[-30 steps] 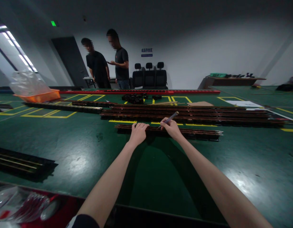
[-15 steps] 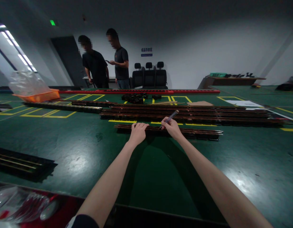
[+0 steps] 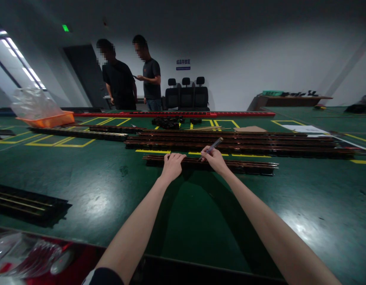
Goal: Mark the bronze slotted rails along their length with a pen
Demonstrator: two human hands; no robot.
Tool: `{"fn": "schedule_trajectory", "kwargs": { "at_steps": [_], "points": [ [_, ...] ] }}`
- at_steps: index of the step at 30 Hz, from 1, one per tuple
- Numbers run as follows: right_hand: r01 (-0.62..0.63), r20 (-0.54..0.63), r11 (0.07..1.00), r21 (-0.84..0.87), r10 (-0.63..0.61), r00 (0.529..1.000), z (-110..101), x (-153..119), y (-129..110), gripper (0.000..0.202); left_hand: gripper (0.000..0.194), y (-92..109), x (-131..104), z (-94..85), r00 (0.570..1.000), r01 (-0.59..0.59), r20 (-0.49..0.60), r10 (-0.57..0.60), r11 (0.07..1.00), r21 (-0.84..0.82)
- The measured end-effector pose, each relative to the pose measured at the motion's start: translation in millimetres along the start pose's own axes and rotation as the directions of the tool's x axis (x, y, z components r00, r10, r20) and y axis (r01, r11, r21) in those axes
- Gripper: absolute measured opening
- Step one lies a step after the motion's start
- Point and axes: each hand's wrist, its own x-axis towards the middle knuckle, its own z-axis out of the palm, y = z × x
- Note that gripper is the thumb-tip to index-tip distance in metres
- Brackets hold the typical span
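Note:
A long dark rail assembly with copper-coloured strips lies crosswise on the green table in front of me. My left hand rests over its left part, fingers curled over the far side and thumb pointing right, gripping it. In my right hand is a pen, pinched near its lower end and slanting up to the right. The pen's tip points down at the rail between my hands; whether it touches cannot be made out. Just beyond lies a row of similar, longer rails.
Another rail piece lies at the near left. An orange tray with clear plastic bags stands at the far left. Dark parts and brown cardboard lie beyond the rails. Two people stand across the table.
My hands, the pen and the rail stay almost still. Across the table, the person on the left has straightened up slightly.

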Motion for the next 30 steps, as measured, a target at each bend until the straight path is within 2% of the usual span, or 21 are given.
{"fn": "schedule_trajectory", "kwargs": {
  "at_steps": [7,13,18,23,30],
  "points": [
    [-0.003,0.009,1.000,0.027,0.002,1.000,0.5,2.1,5.0,0.014,0.052,-0.7,-2.2,0.9,0.999,-0.026,-0.021,0.026,1.000,-0.004],
    [0.000,0.011,1.000,0.022,0.000,1.000,0.3,1.8,4.7,0.014,0.042,0.9,-1.0,-2.9,1.000,-0.015,0.014,0.015,0.999,-0.034],
    [0.002,0.007,1.000,0.012,-0.002,1.000,0.5,2.1,3.5,0.014,0.039,3.1,-0.8,-5.8,0.999,-0.015,0.035,0.014,1.000,0.012],
    [-0.002,0.001,1.000,0.010,0.002,1.000,0.8,1.8,2.6,0.014,0.039,4.7,-0.7,-3.5,1.000,-0.010,0.009,0.010,0.999,0.053],
    [0.000,0.007,1.000,-0.002,0.000,1.000,0.3,1.9,2.8,0.014,0.050,9.5,-0.8,-0.3,0.998,0.022,-0.065,-0.016,0.995,0.095]
  ]
}}
